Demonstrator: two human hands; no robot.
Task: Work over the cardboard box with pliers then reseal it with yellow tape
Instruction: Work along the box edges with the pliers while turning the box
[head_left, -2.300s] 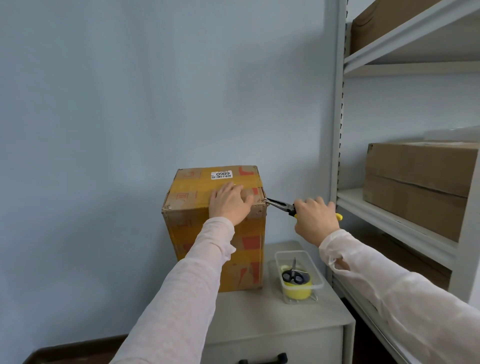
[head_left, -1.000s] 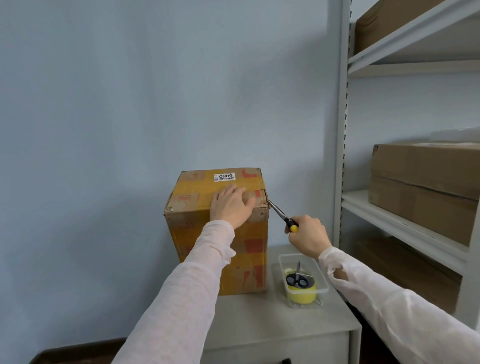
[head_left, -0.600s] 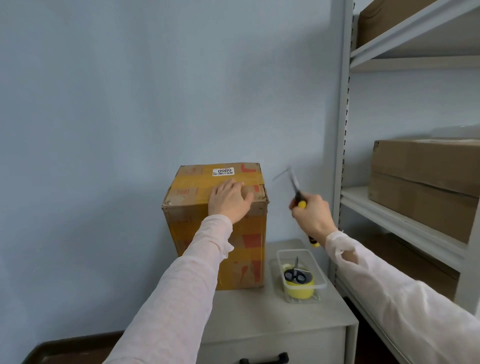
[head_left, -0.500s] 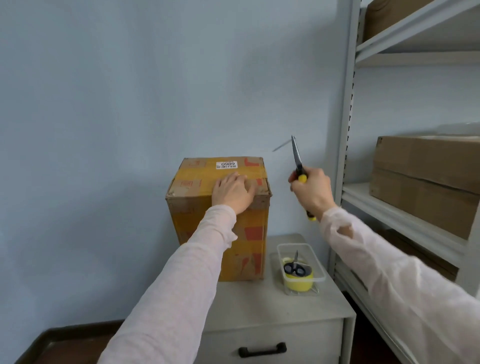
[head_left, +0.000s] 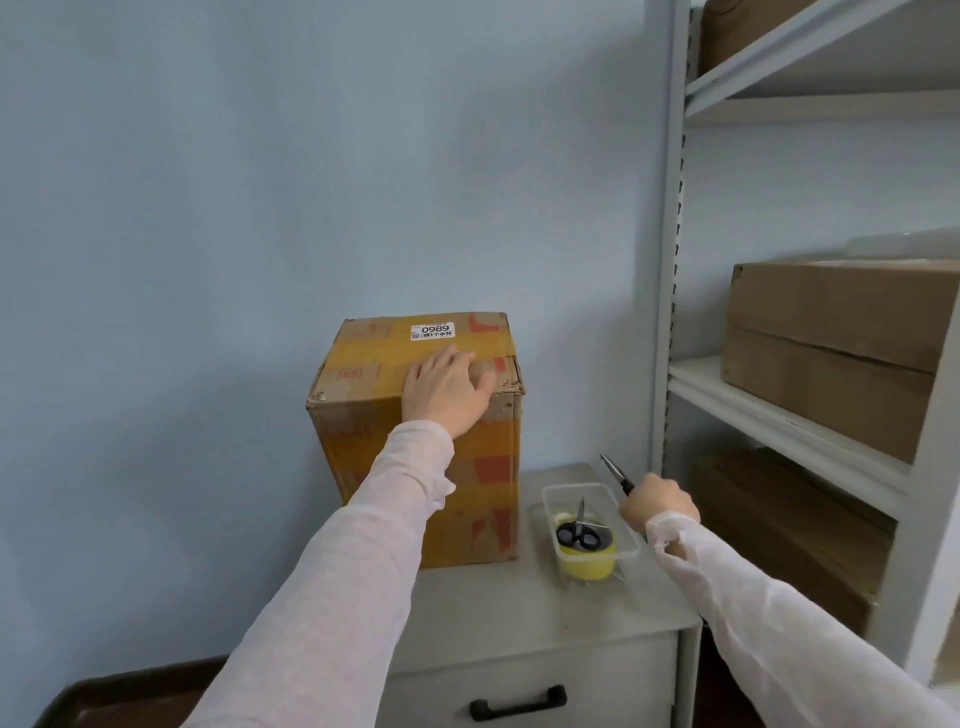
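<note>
Cardboard box sits mid-frame on the cabinet; my left hand lies flat on its top. Right hand, lower right of it, grips the pliers, apart from the box.

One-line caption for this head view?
Left hand rests on the cardboard box; right hand holds pliers beside the clear tray.

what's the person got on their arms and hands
Thin, pale pinkish long sleeves cover both arms; the left sleeve and right sleeve end in gathered cuffs at the wrists. The left hand and right hand are bare: no gloves, no rings showing.
</note>
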